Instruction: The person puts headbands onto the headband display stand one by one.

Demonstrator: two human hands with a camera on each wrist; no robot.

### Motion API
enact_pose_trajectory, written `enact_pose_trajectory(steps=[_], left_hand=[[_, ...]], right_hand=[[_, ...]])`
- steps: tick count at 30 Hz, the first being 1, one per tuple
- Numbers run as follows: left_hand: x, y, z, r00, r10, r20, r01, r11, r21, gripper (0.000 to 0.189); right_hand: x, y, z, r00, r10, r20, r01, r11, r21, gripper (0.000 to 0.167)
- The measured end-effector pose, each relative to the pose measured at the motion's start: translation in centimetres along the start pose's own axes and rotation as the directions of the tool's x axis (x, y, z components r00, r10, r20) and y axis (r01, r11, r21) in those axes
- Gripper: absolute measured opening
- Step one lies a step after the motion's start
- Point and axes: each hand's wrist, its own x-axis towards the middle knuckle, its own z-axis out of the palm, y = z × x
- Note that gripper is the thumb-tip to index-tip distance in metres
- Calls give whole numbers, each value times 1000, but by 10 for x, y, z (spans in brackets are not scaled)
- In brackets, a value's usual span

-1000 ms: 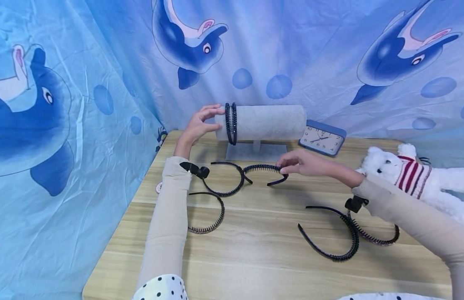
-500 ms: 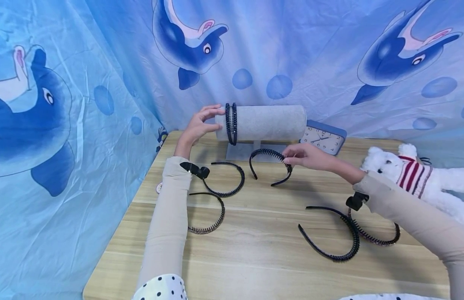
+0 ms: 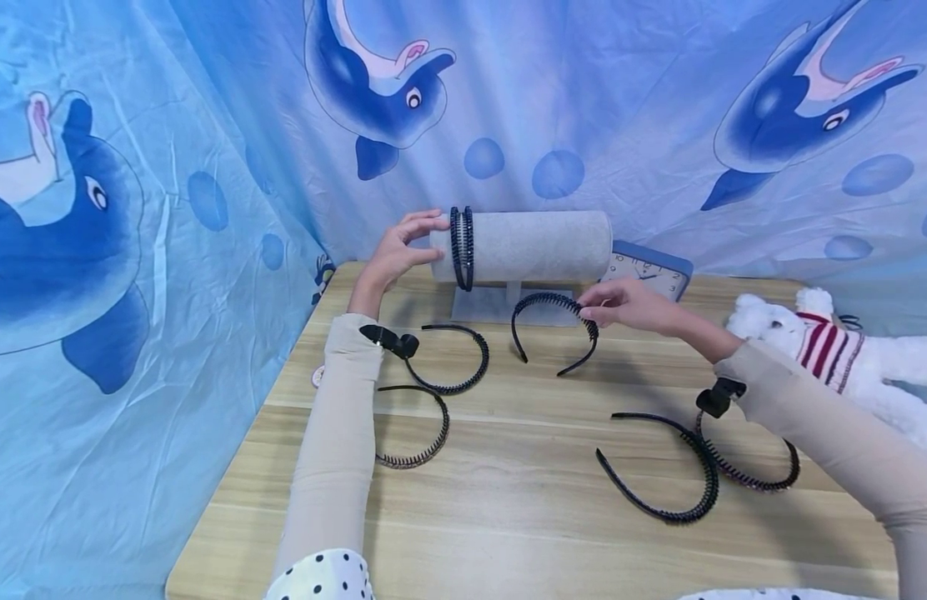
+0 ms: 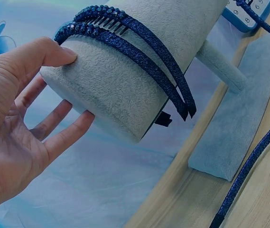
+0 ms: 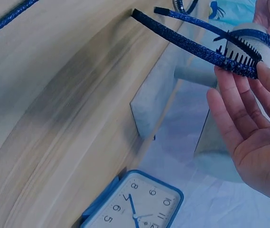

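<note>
My left hand (image 3: 393, 252), fingers spread, touches the grey, velvety cylinder stand (image 3: 538, 243)—I should brace it gently. Rightward, before the stand, my right hand (image 3: 632, 307) pinches a slim, glittery dark-blue headband (image 5: 187, 42), best gripped lightly. It arches, comb-toothed inside, ends downward—whether touching the pale wooden table (image 3: 501, 500), I can't tell.

Blue dolphin-print cloth (image 3: 621, 100) behind grip and off to left; wood-grain table (image 3: 508, 492) beneath, softly lit

The headband (image 5: 187, 42) looks glittery, the stand (image 4: 111, 85) fuzzy.
</note>
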Motion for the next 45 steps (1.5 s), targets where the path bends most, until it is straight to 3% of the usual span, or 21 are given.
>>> enact_pose_trajectory(steps=[12,21,37,45], left_hand=[[1,-1,0,1000,10,-13,-10,1000,-18,51],[0,0,0,1000,0,-13,0,1000,-28,51],[2,-2,0,1000,0,-7,0,1000,-29,52],[2,-2,0,1000,-1,-6,1,1000,-20,52]], right_hand=[[-14,5,-27,996,90,-4,-90,996,6,35],[-24,11,-45,993,113,20,-113,994,1,36],[-37,12,-67,989,140,-44,-140,990,3,40],[-44,10,-78,979,138,-152,-147,988,-46,38]])
